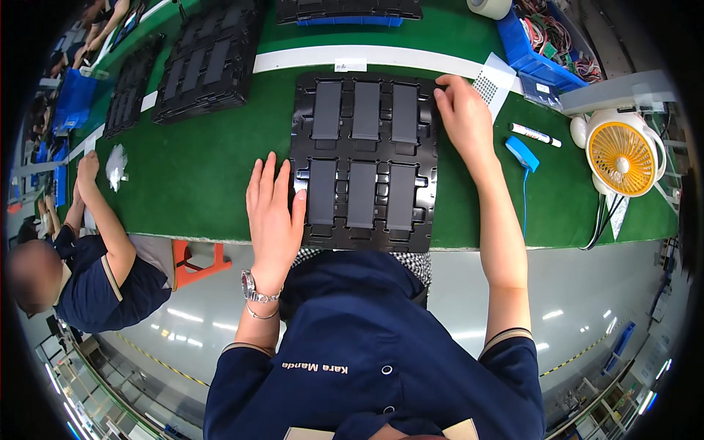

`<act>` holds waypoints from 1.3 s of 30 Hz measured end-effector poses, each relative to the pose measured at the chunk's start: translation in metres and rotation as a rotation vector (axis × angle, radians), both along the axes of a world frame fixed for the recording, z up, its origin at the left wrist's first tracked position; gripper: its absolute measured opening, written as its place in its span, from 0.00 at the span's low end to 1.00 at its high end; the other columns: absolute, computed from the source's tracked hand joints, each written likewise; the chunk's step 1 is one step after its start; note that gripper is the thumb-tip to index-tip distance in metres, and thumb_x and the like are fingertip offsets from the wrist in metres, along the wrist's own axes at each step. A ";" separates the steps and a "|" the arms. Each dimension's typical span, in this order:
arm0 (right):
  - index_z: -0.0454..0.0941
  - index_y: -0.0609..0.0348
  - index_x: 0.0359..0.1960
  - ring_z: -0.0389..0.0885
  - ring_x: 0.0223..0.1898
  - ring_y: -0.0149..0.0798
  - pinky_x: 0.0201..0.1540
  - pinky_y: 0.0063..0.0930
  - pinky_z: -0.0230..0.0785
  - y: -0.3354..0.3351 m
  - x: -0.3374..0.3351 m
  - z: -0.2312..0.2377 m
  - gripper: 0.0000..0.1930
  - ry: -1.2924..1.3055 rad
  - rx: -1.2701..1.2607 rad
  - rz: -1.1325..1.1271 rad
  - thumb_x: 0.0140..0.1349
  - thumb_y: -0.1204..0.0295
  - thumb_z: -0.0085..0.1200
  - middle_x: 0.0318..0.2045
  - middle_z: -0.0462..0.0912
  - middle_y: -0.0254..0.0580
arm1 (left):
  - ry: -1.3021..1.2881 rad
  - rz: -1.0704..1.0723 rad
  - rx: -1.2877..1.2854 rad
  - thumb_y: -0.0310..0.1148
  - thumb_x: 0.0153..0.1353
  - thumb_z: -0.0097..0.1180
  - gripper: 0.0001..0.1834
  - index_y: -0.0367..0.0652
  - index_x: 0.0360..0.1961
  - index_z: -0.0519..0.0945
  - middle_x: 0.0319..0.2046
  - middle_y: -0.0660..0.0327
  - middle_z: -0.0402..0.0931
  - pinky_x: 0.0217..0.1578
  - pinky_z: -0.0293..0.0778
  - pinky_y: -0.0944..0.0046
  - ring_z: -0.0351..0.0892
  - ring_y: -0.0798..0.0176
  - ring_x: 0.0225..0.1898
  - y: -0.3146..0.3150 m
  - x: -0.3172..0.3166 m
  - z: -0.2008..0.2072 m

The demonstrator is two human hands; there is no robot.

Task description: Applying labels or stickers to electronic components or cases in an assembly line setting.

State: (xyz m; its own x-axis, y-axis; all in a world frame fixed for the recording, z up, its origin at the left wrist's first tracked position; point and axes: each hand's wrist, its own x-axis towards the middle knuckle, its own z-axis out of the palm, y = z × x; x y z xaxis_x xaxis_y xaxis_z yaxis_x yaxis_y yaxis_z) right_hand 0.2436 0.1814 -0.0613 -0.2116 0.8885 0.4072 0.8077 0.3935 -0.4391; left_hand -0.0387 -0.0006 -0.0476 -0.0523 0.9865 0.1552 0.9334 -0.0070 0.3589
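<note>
Far left, a co-worker [110, 282] in a dark short-sleeved shirt sits at the green bench [187, 183], one forearm raised to it; a crumpled clear plastic bag [116, 167] lies near that person's hand. Next along, stacked black trays [209, 62] stand toward the back, and an orange stool [182, 265] shows below the bench edge. Then the wearer's left hand [273, 205], open and palm down, fingers extended, thumb at the left rim of a black moulded tray [365, 150] (metal watch [251, 286] on this wrist). Tray lies flat at the bench's near edge, directly before the wearer; six dark-grey rectangles [366, 110] in it, two rows of three. Right hand [466, 117] at the tray's far right corner, fingers curled; cannot tell whether it grips the rim. Just beyond, a dotted sheet [493, 84], then a blue strap [521, 152] with cord, a white marker [535, 135], a blue bin [524, 51] of coloured wires [550, 37]. Far right, a white fan [623, 158] with yellow grille.
</note>
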 end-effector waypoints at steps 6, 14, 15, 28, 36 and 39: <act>0.73 0.60 0.48 0.82 0.20 0.50 0.24 0.43 0.73 -0.020 -0.025 0.001 0.18 -0.253 -0.002 -0.103 0.64 0.60 0.53 0.15 0.79 0.48 | -0.211 0.014 0.102 0.31 0.65 0.52 0.22 0.32 0.58 0.72 0.64 0.52 0.67 0.67 0.55 0.53 0.59 0.48 0.69 0.006 0.000 -0.009; 0.73 0.65 0.44 0.82 0.18 0.48 0.22 0.39 0.74 -0.021 -0.023 0.003 0.16 -0.249 0.065 -0.102 0.62 0.65 0.54 0.15 0.80 0.47 | -0.928 0.001 0.009 0.17 0.62 0.51 0.34 0.39 0.70 0.58 0.68 0.47 0.58 0.64 0.63 0.63 0.67 0.59 0.63 -0.002 0.013 0.004; 0.73 0.64 0.44 0.82 0.19 0.48 0.23 0.39 0.74 -0.020 -0.021 0.002 0.15 -0.231 0.067 -0.093 0.62 0.65 0.54 0.16 0.80 0.47 | -1.009 0.043 -0.018 0.18 0.62 0.52 0.36 0.39 0.71 0.55 0.68 0.47 0.58 0.60 0.66 0.64 0.69 0.60 0.61 -0.004 0.014 0.007; 0.76 0.55 0.46 0.79 0.19 0.50 0.24 0.43 0.68 -0.033 -0.024 0.025 0.10 0.166 -0.004 -0.087 0.66 0.67 0.52 0.16 0.79 0.44 | -1.670 0.173 -0.092 0.29 0.67 0.51 0.16 0.34 0.54 0.74 0.45 0.62 0.80 0.47 0.76 0.70 0.79 0.72 0.45 -0.026 -0.047 0.028; 0.78 0.54 0.43 0.75 0.16 0.44 0.22 0.38 0.64 -0.032 -0.019 0.029 0.07 0.297 0.045 -0.105 0.66 0.71 0.51 0.14 0.75 0.43 | -1.515 0.131 0.204 0.31 0.69 0.50 0.19 0.35 0.59 0.71 0.48 0.61 0.79 0.48 0.76 0.68 0.79 0.68 0.47 0.028 -0.174 0.064; 0.78 0.55 0.44 0.75 0.15 0.42 0.22 0.36 0.64 -0.028 -0.019 0.029 0.07 0.310 0.001 -0.123 0.66 0.71 0.51 0.14 0.75 0.43 | -1.520 0.285 0.289 0.32 0.68 0.53 0.20 0.36 0.58 0.73 0.49 0.61 0.79 0.49 0.75 0.67 0.79 0.67 0.48 0.079 -0.226 0.055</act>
